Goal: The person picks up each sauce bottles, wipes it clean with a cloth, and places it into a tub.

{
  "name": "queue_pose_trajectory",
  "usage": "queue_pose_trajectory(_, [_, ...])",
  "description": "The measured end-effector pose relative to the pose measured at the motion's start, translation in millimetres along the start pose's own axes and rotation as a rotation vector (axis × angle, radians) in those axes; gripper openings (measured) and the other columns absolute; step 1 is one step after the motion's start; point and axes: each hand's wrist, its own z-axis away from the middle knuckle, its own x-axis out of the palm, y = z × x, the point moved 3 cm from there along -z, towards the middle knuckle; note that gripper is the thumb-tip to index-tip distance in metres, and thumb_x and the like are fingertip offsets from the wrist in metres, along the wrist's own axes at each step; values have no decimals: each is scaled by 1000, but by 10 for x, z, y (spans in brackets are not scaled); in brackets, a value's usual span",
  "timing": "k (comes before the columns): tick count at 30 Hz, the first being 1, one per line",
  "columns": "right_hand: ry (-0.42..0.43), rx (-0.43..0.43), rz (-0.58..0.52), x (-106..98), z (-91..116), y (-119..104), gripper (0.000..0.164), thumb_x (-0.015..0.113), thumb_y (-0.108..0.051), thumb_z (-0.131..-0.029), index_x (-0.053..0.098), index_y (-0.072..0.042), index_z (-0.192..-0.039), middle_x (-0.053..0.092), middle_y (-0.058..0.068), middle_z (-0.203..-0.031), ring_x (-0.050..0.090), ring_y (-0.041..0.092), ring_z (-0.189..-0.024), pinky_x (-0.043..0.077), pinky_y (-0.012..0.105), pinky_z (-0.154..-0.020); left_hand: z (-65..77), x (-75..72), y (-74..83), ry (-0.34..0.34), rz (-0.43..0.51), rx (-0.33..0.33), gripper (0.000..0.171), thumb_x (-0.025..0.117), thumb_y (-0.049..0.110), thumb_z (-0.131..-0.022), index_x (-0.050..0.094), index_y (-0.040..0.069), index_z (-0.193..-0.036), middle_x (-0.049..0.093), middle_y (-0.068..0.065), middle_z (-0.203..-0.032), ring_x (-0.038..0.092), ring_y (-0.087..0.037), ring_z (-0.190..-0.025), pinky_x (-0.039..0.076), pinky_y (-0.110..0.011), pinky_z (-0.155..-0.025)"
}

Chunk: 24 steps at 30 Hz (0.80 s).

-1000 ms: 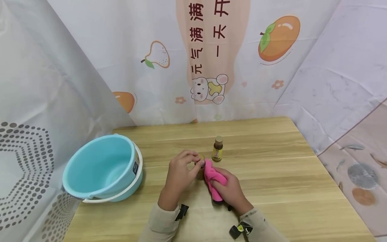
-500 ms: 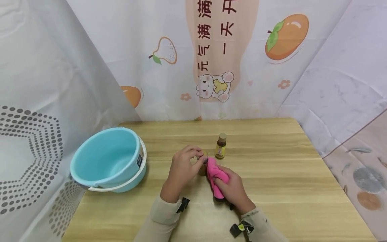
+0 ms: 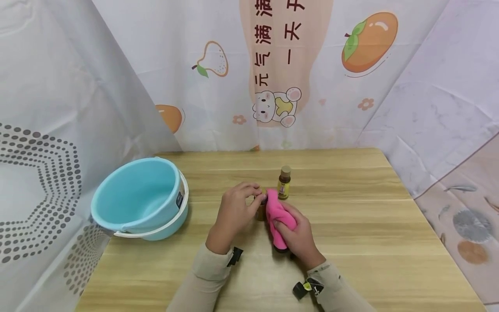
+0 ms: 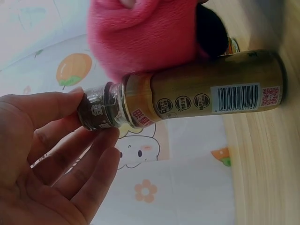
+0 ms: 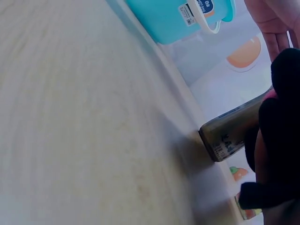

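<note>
A brown glass oil bottle [image 4: 187, 96] with a gold label and dark cap [image 4: 95, 108] stands upright on the table. My left hand [image 3: 234, 212] pinches the cap between thumb and fingertips; in the left wrist view the other fingers spread beside it. In my right hand [image 3: 298, 236] is a bunched pink plush cloth [image 3: 278, 216] with a black part at its lower end. The cloth lies against the bottle's right side, near the neck and upper body. In the right wrist view, black material covers much of the hand, and only the bottle's lower part [image 5: 229, 136] shows.
A second small brown bottle [image 3: 284, 187] with a yellow label and tan cap stands just behind the cloth. A light-blue bucket [image 3: 175, 216] with a white handle sits at the table's left edge. A printed curtain [image 3: 331, 125] hangs behind the wooden table [image 3: 370, 216].
The pink cloth in my right hand has moved slightly up and away from me along the bottle. My left hand stays at the cap. The head view has shifted a little.
</note>
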Motion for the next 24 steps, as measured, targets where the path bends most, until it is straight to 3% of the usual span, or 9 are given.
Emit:
queue_pose_trajectory(2, [10, -36, -12, -4, -10, -93, 58, 76, 5, -88, 64, -13, -141, 60, 9, -146, 61, 13, -121, 55, 22, -95, -13, 4, 6, -7, 0, 0, 12, 81, 20, -91, 83, 9, -94, 79, -4, -106, 76, -19, -102, 61, -38, -91])
queue_pose_trajectory(8, [-2, -170, -22, -30, -34, -191, 58, 76, 8, -88, 62, -7, -142, 57, 12, -150, 53, 11, -138, 47, 20, -109, -20, 6, 23, -24, 3, -9, 11, 79, 18, -92, 83, 8, -96, 79, -4, -107, 76, -19, -102, 61, -38, -92])
queue_pose_trajectory(11, [-7, -191, -18, -14, -56, -178, 58, 75, 10, -88, 61, -3, -142, 56, 14, -151, 48, 10, -143, 44, 20, -112, -18, -13, 30, -16, -7, -9, 12, 79, 18, -93, 83, 7, -97, 79, -3, -108, 76, -19, -103, 61, -37, -91])
queue_pose_trajectory(13, [-11, -177, -21, -3, -64, -156, 58, 75, 10, -87, 61, -2, -142, 55, 16, -151, 49, 11, -142, 44, 20, -112, -16, -21, 35, -15, -11, -10, 13, 79, 18, -93, 83, 7, -98, 79, -4, -109, 76, -19, -103, 61, -37, -92])
queue_pose_trajectory(18, [-19, -86, -12, 0, -25, -44, 60, 75, 6, -89, 61, -14, -145, 56, 9, -150, 57, 11, -129, 51, 20, -101, 20, -7, 41, -38, -19, -25, 13, 78, 19, -94, 83, 8, -98, 79, -4, -110, 75, -20, -106, 60, -39, -94])
queue_pose_trajectory(24, [-47, -24, -15, -21, 0, 26, 56, 76, -3, -92, 63, -24, -143, 61, 4, -145, 64, 17, -114, 58, 27, -91, 36, 12, 61, -38, -20, -38, 12, 79, 19, -94, 83, 8, -98, 79, -3, -112, 74, -19, -109, 59, -37, -97])
